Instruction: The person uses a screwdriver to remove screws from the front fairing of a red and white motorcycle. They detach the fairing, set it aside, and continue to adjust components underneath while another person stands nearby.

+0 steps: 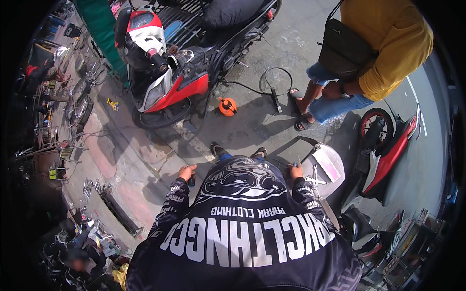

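Observation:
My left hand (pixel 186 172) hangs at my left side with its fingers curled round a small dark thing, mostly hidden. On my other side, my right hand (pixel 295 171) is closed on a thin rod-like tool (pixel 279 161) pointing left, its kind too small to tell. Close by that hand is a grey rounded tray-like thing (pixel 335 186) bearing shiny metal tools (pixel 316 176) and a pink-and-white flat packet (pixel 326 164). Ahead of me stands a red-and-white motor scooter (pixel 189 87). An orange round container (pixel 227 106) sits on the ground beside its front wheel (pixel 162 116).
A black hose (pixel 247 87) loops over the ground to a dark nozzle-like end (pixel 276 100). Ahead right is a person in a yellow top (pixel 395 53) with a dark shoulder bag (pixel 345 48). A red motorcycle (pixel 388 155) stands right; bicycles (pixel 82 106) and clutter line the left.

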The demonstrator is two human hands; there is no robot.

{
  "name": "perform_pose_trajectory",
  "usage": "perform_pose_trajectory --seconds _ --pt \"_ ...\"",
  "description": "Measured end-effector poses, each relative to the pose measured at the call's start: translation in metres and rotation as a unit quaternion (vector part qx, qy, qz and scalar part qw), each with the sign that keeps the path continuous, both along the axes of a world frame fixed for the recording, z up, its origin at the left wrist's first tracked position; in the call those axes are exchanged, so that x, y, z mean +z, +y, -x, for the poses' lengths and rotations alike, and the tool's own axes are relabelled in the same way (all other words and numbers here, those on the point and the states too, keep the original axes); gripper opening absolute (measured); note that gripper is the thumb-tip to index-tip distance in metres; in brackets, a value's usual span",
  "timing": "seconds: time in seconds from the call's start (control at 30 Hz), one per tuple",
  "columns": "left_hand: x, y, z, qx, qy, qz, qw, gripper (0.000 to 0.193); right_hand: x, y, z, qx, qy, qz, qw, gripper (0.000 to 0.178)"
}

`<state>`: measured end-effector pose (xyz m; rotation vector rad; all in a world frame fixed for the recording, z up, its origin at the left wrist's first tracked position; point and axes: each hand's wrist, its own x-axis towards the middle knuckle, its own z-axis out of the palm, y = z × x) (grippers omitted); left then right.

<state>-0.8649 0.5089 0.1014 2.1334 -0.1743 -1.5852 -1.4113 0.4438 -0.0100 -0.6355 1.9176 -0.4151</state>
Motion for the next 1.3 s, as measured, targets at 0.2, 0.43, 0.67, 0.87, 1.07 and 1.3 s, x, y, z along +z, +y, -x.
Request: perform_pose_trajectory --seconds 0.2,0.43,0.67,0.87,1.07,1.3 --pt "0.011 0.011 0.035 0.092 0.012 -0.007 0.996 0.031 0.025 -0.049 -0.004 0.073 -0.006 0.079 0.994 0.021" --pt "-0.014 0.031 0.076 -0.036 -0.094 -0.058 0.993 0.064 0.081 -0.139 -0.052 0.134 -0.040 0.044 0.989 0.026" --pt "-0.093 0.014 0.034 -0.463 -0.115 0.054 0.877 0.039 0.133 -0.229 -0.089 0.007 -0.143 0.065 0.988 0.021" --pt "-0.045 -0.205 0.020 -0.099 0.021 -0.012 0.995 0.021 0.174 -0.302 -0.163 -0.004 -0.377 0.078 0.923 0.026" --pt "-0.030 -0.383 0.015 0.047 0.037 0.138 0.989 0.034 0.092 -0.358 -0.317 0.060 -0.507 0.045 0.859 0.020" --pt "-0.084 -0.441 -0.032 0.067 -0.091 0.131 0.985 0.029 0.000 -0.360 -0.443 -0.140 -0.593 -0.038 0.792 0.017"
